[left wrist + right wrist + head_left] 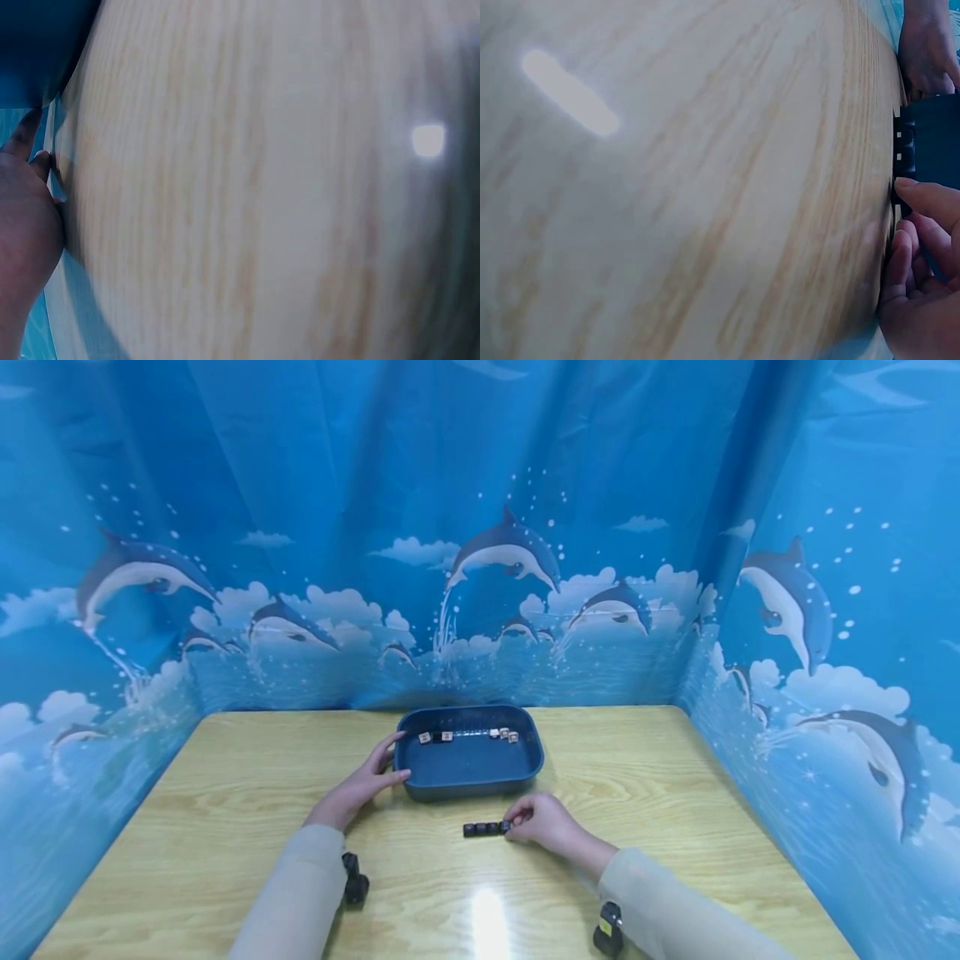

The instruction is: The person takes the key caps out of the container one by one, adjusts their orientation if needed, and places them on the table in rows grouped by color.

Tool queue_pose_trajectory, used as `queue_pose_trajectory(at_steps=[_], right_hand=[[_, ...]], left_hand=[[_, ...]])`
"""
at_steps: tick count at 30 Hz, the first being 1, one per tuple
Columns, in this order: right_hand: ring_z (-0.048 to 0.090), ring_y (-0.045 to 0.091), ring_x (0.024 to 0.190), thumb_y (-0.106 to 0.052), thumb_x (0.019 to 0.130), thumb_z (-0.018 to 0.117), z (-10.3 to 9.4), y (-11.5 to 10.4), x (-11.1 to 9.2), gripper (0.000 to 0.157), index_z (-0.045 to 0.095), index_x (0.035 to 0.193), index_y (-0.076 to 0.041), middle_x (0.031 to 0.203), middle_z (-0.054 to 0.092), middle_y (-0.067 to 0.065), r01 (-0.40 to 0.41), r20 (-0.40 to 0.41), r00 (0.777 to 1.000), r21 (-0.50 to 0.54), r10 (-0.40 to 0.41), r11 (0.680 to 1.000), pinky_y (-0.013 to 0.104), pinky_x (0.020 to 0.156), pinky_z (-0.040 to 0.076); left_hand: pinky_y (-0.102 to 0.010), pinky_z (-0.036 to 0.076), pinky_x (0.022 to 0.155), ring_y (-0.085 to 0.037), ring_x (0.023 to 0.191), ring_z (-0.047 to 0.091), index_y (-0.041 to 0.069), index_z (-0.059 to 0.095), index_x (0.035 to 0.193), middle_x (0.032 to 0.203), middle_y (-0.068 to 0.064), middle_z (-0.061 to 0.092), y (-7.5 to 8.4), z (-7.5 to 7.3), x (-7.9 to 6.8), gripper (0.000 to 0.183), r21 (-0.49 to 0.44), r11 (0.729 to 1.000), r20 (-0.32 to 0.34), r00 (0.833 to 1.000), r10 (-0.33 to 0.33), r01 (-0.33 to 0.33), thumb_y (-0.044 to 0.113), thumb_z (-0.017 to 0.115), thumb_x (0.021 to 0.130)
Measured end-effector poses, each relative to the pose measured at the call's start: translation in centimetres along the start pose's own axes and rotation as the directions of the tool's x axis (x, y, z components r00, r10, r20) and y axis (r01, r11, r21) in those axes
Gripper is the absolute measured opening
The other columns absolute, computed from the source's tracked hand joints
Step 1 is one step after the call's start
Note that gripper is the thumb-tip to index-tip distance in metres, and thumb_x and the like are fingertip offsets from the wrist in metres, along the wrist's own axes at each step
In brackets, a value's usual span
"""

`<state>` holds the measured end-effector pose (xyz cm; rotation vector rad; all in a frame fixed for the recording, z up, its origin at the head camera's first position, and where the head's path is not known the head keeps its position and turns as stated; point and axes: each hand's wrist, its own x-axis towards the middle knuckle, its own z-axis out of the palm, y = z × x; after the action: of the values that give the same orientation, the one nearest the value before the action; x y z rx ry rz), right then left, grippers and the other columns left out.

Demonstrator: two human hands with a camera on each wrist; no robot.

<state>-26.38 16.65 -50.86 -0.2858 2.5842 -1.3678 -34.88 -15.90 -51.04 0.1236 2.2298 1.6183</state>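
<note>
On the table, a short row of small black cubes [482,829] that look like keycaps lies in front of the dark blue basin [467,792]. With thumb and fingertips, my right hand [546,823] pinches the black cube [506,827] at the row's right end. In the right wrist view, the right thumb [930,199] presses on that end of the row. My left hand [367,783] rests at the basin's left side, its thumb fairly straight over the rim and its fingers spread along the outer wall. The left fingertips are partly hidden.
Inside the basin, a few small pieces with pale faces [446,737] lie at the back left, and several more [504,734] at the back right. A wood-grain table [247,793] carries everything. Blue dolphin-print curtain [480,668] borders its back and sides.
</note>
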Motion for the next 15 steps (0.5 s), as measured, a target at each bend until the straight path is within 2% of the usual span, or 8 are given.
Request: queue_pose_trajectory(at_steps=[11,15], right_hand=[[0.057,0.011,0.069,0.001,0.070,0.082,0.09,-0.25,0.06,0.022,0.072,0.089,-0.001,0.074,0.062,-0.001,-0.003,0.003,1.000,0.014,0.002,1.000,0.023,0.064,0.052],[0.057,0.011,0.069,0.000,0.070,0.082,0.17,-0.16,0.15,0.022,0.072,0.089,-0.001,0.074,0.062,-0.001,0.001,0.003,1.000,0.013,-0.001,1.000,0.023,0.063,0.052]], left_hand=[[-0.070,0.001,0.108,-0.044,0.145,0.001,0.035,0.018,0.155,0.160,-0.023,0.008,0.11,0.04,0.00,0.084,-0.016,1.000,0.002,1.000,0.003,-0.003,0.034,0.070,0.090],[-0.068,0.001,0.109,-0.042,0.146,0.001,0.038,0.019,0.154,0.160,-0.021,0.008,-0.04,0.07,0.14,0.083,-0.016,1.000,-0.005,1.000,-0.010,0.010,0.036,0.071,0.089]])
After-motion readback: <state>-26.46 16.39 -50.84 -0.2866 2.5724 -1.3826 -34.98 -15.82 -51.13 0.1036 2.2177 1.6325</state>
